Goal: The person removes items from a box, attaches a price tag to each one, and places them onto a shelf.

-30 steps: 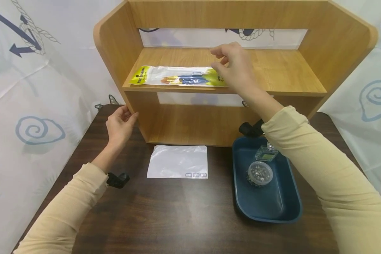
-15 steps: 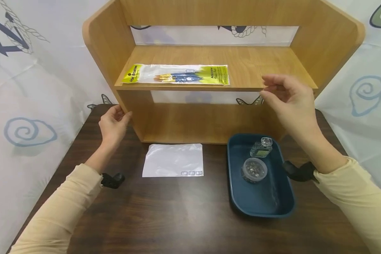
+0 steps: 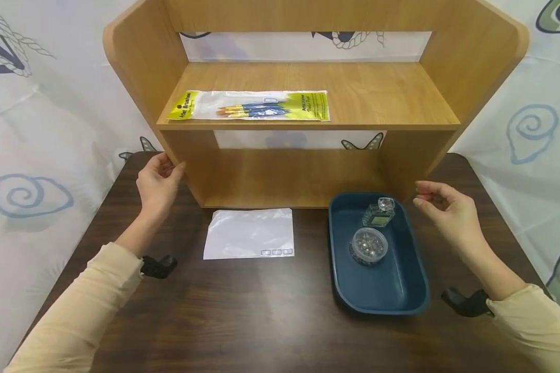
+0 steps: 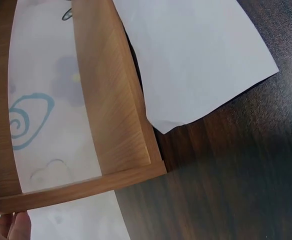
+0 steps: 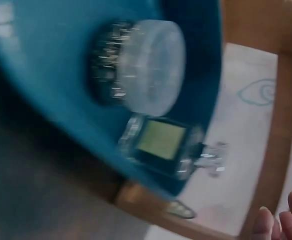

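Lowered from the brush packet [image 3: 256, 105] since the earlier frames, the right hand [image 3: 453, 213] is held beside the blue tray [image 3: 378, 290], fingers loosely bent and empty. Wooden shelf [image 3: 298, 15] is pinched at its left panel [image 3: 137, 57] by the left hand [image 3: 157, 182]. Packet is seen flat on the upper board [image 3: 378, 93].

Smooth wood shelf [image 3: 378, 98], glossy plastic tray [image 3: 378, 290], glassy bottle [image 3: 377, 216]

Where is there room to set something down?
Upper shelf, right of the artist brush packet; tabletop in front of the white sheet, left of the blue tray; the tray's near end. Crowded: its far half, holding a glass bottle and lidded tub.
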Tool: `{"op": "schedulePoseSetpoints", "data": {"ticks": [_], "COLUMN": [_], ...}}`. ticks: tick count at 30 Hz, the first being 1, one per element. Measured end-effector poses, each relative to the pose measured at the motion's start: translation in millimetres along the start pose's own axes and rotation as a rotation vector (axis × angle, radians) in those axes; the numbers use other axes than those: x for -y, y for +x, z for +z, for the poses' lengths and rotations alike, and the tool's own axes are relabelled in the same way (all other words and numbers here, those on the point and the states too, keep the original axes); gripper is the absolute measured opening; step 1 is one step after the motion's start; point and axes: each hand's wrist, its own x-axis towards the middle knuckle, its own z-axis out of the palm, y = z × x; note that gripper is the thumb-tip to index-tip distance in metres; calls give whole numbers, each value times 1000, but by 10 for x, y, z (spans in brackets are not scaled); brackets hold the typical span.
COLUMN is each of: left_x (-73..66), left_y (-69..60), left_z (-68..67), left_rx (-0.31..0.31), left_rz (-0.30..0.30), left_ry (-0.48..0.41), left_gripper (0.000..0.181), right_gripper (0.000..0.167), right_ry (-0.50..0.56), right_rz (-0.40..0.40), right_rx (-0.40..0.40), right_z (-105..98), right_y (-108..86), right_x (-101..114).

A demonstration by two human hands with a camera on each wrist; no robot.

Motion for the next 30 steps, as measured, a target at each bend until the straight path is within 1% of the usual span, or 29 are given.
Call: {"op": "schedulePoseSetpoints", "data": {"ticks": [5, 11, 14, 17, 18, 20, 22, 24, 25, 28, 30], "left_x": [31, 49, 50, 44, 41, 28, 7, -24, -45, -125, -188], "left_y": [-72, -256, -365, -464, -494, -556, -626, -706, -749, -881, -968], "left_z": [-17, -5, 10, 9, 12, 29, 63, 123, 156, 287, 387], "left_rx": [0, 25, 37, 50, 52, 56, 78, 111, 138, 237, 329], "left_rz": [-34, -93, -124, -167, -176, -183, -172, -140, -126, -70, -36], "left_ry": [-50, -187, -237, -282, -288, -327, -335, -346, -362, -366, -378], "left_gripper": [46, 47, 47, 47, 47, 45, 44, 43, 43, 42, 41], "right_gripper": [36, 41, 43, 45, 46, 47, 47, 47, 47, 47, 47], "right_ry": [29, 35, 38, 46, 47, 48, 48, 46, 43, 45, 56], "right_rz": [76, 184, 216, 231, 235, 243, 252, 259, 262, 271, 279], "right_rx": [59, 133, 178, 221, 235, 261, 279, 287, 290, 290, 292], "right_z": [46, 30, 33, 58, 69, 86, 97, 103, 105, 118, 127], "right_y": [-48, -108, -131, -129, -128, -122, -117, -113, -110, -104, -101], "right_x": [-203, -363, -418, -451, -458, -468, -478, -483, -487, -511, -524]}}
